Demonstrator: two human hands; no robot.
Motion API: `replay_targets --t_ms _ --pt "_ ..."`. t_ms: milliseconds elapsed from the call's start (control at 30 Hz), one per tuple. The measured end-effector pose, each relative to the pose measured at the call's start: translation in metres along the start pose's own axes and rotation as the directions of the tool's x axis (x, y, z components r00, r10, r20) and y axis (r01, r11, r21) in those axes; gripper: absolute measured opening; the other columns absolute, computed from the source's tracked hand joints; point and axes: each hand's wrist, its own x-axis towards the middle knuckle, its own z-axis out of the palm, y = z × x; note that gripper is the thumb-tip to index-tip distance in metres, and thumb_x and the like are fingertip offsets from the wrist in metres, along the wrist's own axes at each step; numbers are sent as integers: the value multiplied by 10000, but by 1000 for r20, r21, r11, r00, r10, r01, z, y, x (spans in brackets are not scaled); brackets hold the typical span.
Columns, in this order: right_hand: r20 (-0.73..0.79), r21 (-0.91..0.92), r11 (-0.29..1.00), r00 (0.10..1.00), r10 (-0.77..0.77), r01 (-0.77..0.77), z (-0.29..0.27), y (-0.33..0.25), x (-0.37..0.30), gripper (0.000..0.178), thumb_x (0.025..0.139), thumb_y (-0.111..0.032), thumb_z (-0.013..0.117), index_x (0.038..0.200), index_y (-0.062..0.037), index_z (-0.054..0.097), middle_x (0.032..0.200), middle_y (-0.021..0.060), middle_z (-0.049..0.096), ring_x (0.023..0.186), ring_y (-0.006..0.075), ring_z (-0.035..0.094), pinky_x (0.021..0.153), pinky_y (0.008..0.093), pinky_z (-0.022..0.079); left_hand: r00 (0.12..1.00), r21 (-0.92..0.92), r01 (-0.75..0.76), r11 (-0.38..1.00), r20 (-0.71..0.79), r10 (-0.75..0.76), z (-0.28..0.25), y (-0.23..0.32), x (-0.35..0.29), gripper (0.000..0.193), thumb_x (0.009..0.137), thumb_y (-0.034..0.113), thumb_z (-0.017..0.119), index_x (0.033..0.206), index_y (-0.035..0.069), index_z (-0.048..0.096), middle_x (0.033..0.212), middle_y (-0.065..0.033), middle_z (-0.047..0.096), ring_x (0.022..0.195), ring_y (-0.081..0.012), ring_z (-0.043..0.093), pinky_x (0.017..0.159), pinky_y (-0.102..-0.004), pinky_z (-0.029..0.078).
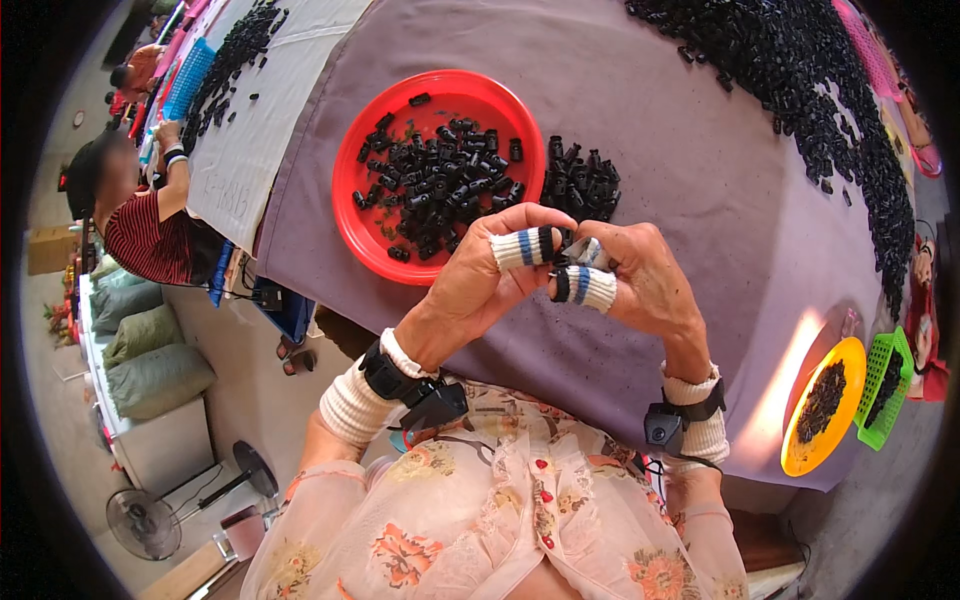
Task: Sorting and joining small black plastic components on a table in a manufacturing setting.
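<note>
I've got both hands meeting mid-frame: the left hand (475, 275) and right hand (650, 275) have their fingers bent and drawn close, tips almost together. A dark bit, apparently one small black plastic piece (566, 240), shows between them; I can't tell which hand has hold of it, or how firmly.

Progress, then: it looks like one piece being handled amid plenty. Loose black pieces (445, 180) half fill the red basin (465, 93) at upper centre, a smaller pile (580, 180) sits just beside its right rim, and a huge heap (790, 80) sweeps down the right. I'd judge this well short of finished, though I can't say which group is done.

Lower right, the yellow plate (851, 372) and green basket (904, 345) hold dark bits too small to make out. The big heap runs off the top edge, and the fingers hide the working point.
</note>
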Motion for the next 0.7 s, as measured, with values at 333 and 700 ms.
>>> replay_targets --t_ms 333,700 --pt "-378 -76 956 896 235 -283 -33 34 -9 122 737 -100 617 765 3 557 559 64 512 514 120 435 499 274 378 938 199 -322 925 -64 341 -36 42 -13 287 862 117 516 1107 -33 530 892 -98 578 798 -185 570 690 -323 480" --pt "-362 -271 930 922 140 -248 -34 57 11 168 688 -21 532 843 -30 596 642 165 585 588 290 577 566 356 446 756 700 -311 643 -228 614 -53 75 -33 207 862 25 492 1038 0 597 854 -48 600 726 -111 578 700 -232 494"
